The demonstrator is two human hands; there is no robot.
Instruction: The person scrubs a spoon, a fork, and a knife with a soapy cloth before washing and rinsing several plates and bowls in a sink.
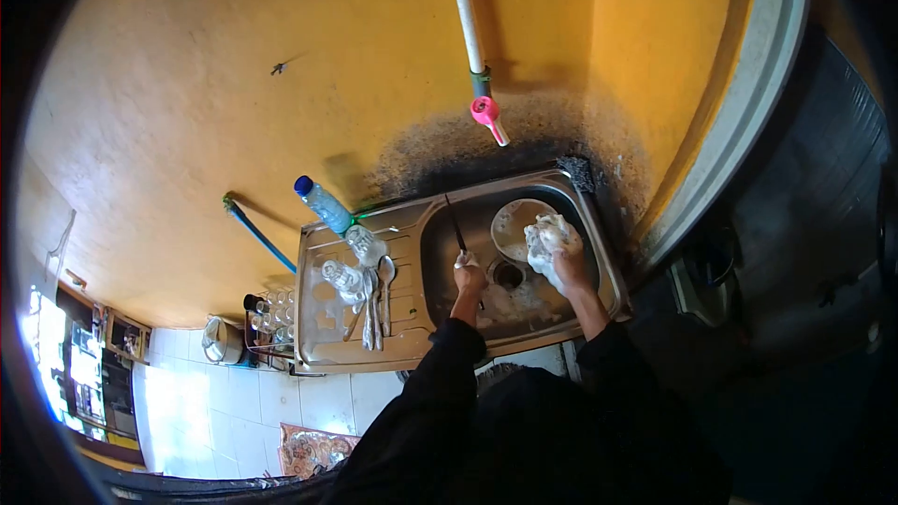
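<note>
My left hand (470, 277) is closed round a thin dark utensil (456, 221), whose long narrow end points up toward the back rim of the metal sink (438, 295). Suds cover part of that hand. In my right hand (567, 265) is a foamy white sponge or cloth (545, 237), its exact form hidden by lather. Behind it a round, pale bowl (510, 224) lies in the basin, partly covered by the foam. The drain (508, 273) shows between my hands, with suds around it.
Left of the basin, the drainboard (408, 266) holds glasses (343, 277), spoons (386, 271) and a blue-capped bottle (324, 207). A pink tap (485, 112) hangs above the sink. A dark scourer (577, 171) sits at the back right corner. A glass rack (270, 319) stands far left.
</note>
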